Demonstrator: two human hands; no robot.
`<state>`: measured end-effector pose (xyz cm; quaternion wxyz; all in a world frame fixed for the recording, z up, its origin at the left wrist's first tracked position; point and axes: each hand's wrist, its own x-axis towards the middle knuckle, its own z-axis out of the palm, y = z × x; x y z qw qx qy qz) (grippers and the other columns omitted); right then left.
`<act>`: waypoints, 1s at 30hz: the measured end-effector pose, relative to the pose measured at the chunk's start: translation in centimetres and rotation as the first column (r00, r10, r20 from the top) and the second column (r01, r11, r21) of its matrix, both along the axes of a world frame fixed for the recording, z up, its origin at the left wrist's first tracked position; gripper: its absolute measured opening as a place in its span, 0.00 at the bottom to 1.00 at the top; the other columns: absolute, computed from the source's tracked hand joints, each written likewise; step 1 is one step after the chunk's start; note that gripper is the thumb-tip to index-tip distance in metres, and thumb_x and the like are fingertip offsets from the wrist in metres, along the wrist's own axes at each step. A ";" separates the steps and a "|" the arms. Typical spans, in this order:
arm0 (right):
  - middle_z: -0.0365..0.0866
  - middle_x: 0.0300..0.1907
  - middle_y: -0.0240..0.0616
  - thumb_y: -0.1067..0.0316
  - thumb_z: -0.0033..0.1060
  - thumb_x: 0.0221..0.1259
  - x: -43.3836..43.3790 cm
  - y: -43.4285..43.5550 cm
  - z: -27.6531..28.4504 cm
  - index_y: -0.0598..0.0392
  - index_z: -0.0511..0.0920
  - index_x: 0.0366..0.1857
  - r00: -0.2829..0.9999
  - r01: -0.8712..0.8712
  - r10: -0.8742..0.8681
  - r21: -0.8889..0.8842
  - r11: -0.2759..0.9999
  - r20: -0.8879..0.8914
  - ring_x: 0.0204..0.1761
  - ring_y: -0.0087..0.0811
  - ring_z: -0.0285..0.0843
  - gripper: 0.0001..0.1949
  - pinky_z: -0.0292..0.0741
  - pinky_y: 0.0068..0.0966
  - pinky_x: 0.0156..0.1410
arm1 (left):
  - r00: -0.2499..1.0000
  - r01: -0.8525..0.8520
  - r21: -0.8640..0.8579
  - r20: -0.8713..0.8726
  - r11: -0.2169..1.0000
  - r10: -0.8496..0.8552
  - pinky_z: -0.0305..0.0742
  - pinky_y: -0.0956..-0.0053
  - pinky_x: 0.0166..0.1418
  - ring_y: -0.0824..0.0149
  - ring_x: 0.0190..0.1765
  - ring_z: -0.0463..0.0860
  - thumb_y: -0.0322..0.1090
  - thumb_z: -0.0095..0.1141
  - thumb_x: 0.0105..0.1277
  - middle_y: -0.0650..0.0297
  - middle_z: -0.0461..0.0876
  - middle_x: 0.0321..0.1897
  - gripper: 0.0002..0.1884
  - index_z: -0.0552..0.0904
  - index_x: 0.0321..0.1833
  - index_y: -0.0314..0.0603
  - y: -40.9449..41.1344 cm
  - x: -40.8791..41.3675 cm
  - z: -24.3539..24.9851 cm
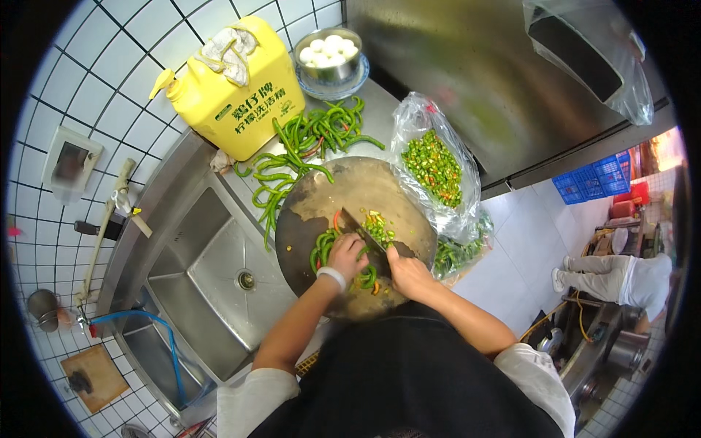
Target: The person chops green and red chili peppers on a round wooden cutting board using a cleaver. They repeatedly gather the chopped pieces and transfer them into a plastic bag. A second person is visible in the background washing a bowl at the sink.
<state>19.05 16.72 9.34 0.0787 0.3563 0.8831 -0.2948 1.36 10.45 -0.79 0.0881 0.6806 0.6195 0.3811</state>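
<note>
My right hand (409,275) grips a cleaver (366,230), its blade angled across a round chopping block (356,180). Left of the blade, my left hand (346,257) presses on a bunch of green chili peppers (323,246), a red one among them, fingers curled close to the steel. Chopped chili pieces (378,225) lie on the block just beyond the blade. Whole green chilies (317,131) are heaped behind and left of the block. At its right edge, an open clear plastic bag (432,169) holds a mass of chopped green and red chili.
A yellow detergent jug (246,93) with a rag on top stands at the back. Near it, a metal bowl of peeled eggs (328,52) rests on a plate. A steel sink (219,274) borders the left. Another person (624,279) stands far right, beyond blue crates (594,178).
</note>
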 end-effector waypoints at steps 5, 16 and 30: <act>0.78 0.24 0.62 0.75 0.49 0.57 0.3 2.1 -1.4 0.63 0.61 0.42 0.976 0.067 -0.090 -0.122 0.990 -0.200 0.31 0.61 0.78 0.12 0.74 0.51 0.37 | 0.995 -0.098 -0.092 -0.009 0.991 0.098 0.71 0.57 0.56 0.50 0.48 0.75 0.28 0.63 0.46 0.54 0.75 0.42 0.17 0.79 0.41 0.39 -0.5 0.9 0.1; 0.78 0.26 0.62 0.78 0.46 0.54 0.8 1.6 -1.4 0.63 0.60 0.41 0.992 0.083 -0.091 -0.082 0.993 -0.093 0.33 0.61 0.78 0.12 0.74 0.51 0.39 | 0.906 -0.406 -0.332 -0.272 0.851 0.326 0.64 0.60 0.51 0.55 0.43 0.76 0.42 0.66 0.47 0.60 0.82 0.30 0.09 0.83 0.23 0.47 3.1 -0.6 5.3; 0.79 0.27 0.61 0.77 0.47 0.53 0.8 1.5 -1.7 0.63 0.60 0.41 0.989 0.102 -0.112 -0.105 0.989 -0.100 0.34 0.60 0.78 0.13 0.74 0.50 0.39 | 0.920 -0.006 -0.375 -0.364 0.927 -0.142 0.65 0.58 0.58 0.57 0.46 0.78 0.46 0.66 0.49 0.60 0.82 0.29 0.15 0.82 0.31 0.43 3.6 -3.2 3.7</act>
